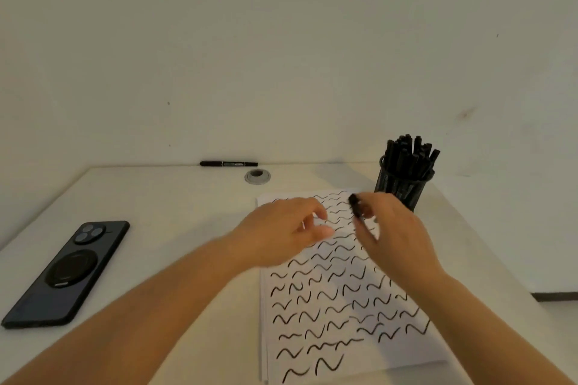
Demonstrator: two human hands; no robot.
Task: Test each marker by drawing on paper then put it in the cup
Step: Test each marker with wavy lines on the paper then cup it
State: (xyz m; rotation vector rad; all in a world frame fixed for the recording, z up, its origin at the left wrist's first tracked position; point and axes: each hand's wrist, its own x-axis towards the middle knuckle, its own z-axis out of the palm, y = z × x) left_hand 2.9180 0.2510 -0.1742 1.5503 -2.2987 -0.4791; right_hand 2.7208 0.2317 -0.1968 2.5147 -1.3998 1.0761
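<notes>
A white sheet of paper [344, 306] covered in black squiggles lies on the table in front of me. My right hand [397, 234] hovers over its far end, shut on a black marker [356, 208] whose end sticks up to the left. My left hand [287, 228] floats just left of it with fingers loosely curled and nothing in them. A black mesh cup [402, 189] packed with several black markers stands at the paper's far right corner. One more black marker [228, 163] lies at the table's back edge against the wall.
A dark phone [67, 273] lies face down at the left of the white table [175, 216]. A grey cable grommet [257, 176] sits near the back edge. The table's right edge drops off beyond the cup.
</notes>
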